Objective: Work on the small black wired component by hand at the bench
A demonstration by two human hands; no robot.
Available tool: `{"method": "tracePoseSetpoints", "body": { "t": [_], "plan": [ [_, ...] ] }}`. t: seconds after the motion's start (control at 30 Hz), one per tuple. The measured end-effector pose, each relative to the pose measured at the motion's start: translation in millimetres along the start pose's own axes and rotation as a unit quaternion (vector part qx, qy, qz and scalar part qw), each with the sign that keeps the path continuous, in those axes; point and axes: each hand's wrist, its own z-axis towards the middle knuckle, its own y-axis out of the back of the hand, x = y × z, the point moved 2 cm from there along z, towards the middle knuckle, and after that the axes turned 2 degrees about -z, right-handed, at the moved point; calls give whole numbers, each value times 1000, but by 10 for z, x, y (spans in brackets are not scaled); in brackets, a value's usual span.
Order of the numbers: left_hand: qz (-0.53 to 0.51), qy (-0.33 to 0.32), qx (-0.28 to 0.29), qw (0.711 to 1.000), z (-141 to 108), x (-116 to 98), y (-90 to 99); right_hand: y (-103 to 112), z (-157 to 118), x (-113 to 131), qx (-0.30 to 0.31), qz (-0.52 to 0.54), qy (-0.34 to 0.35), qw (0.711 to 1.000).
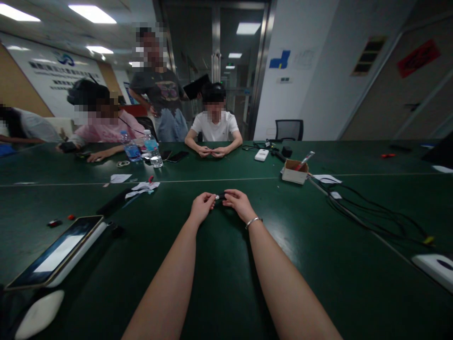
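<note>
Pinching a small, dark, stick-shaped object with a shiny silvery section (220,196) from both ends, the person's two bare hands meet over the dark green, glossy tabletop (226,288). The left hand (202,207) has thumb and fingertips pressed together at the silvery end; the right hand (239,204), below a silver-coloured metal bracelet (253,222), pinches the dark end. Holding by the ends likely keeps the piece steady and leaves its middle in sight, and fingertips rather than palms suit something so slim. Whether the object touches the tabletop cannot be told.

Both forearms reach straight forward, which sets the piece centrally before the wearer, well apart from other belongings. To the left, a dark-screened, pale-edged flat device (58,252) lies tilted up, perhaps to face the wearer. Ahead on the right, a small, open-topped cardboard box (295,175) has a slender, clear-and-red item (305,161) leaning out, probably because it is too long to lie inside. Black, thin, looping cables (378,210) trail farther right.
</note>
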Motion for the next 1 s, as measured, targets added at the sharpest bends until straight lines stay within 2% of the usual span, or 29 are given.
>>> {"method": "tracePoseSetpoints", "body": {
  "t": [0.4,1.0],
  "plan": [
    [42,-1,-12,999,100,138,7,7,2,-19,19,-8,9,1000],
    [135,12,-17,991,42,47,-18,-11,-16,-2,40,-14,21,999]
  ]
}}
